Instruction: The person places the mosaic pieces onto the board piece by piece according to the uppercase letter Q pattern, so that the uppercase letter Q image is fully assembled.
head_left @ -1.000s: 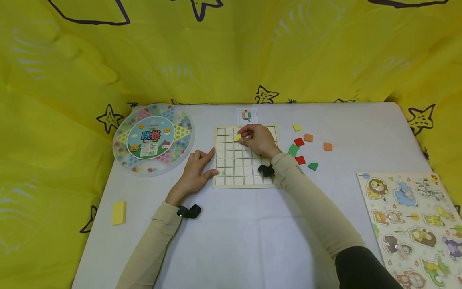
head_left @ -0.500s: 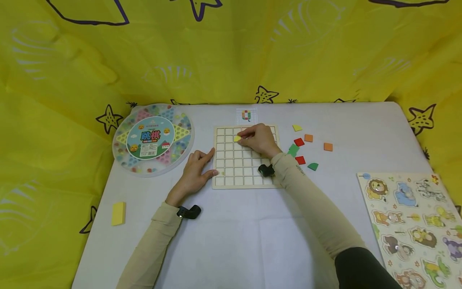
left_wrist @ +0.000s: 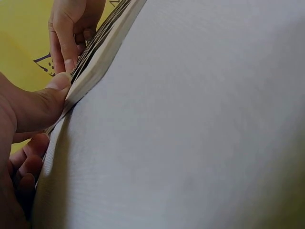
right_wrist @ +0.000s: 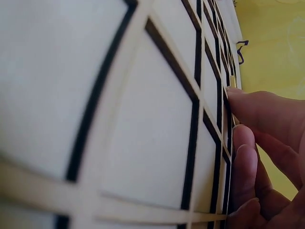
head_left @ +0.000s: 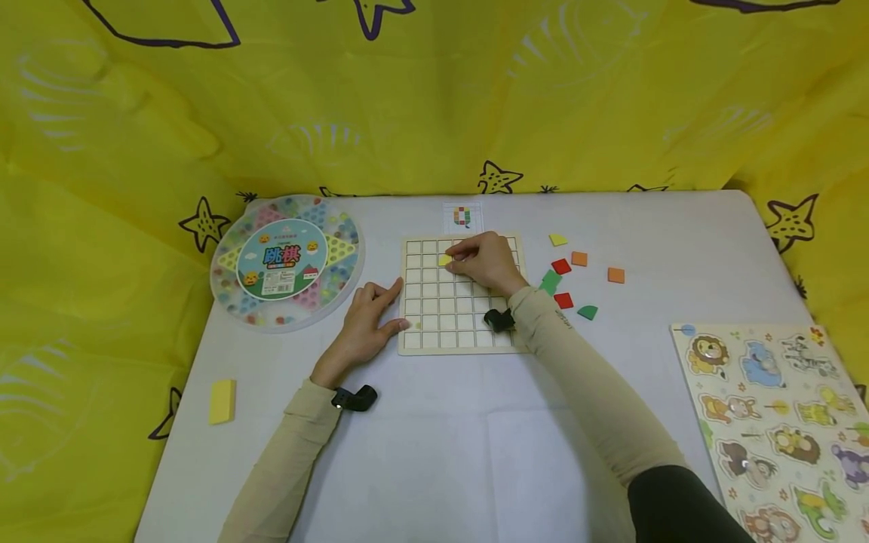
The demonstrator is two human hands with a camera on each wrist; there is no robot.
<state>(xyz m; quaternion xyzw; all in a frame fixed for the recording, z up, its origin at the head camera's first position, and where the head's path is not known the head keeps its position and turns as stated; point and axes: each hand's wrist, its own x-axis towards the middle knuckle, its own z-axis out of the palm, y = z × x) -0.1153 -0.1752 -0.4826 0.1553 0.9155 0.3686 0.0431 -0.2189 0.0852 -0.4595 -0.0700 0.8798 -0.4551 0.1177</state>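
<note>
While the right hand (head_left: 490, 262) pinches the yellow tile (head_left: 444, 260), with the gridded wooden board (head_left: 447, 323) beneath that grip, the piece seems light and stiff, best held by opposite edges.

The head view looks forward and down at the table (head_left: 421, 452), far enough off to take in its far edge, the curtain (head_left: 434, 98) and the grid board (head_left: 446, 306). The left wrist view sits low, close to the board's near left corner, tilted, looking past the left hand (head_left: 365, 326) to the right hand (head_left: 490, 264). The right wrist view sits low over the board, its squares (right_wrist: 147, 119) very near, facing the curtain. All three share the board, curtain and right hand.
</note>
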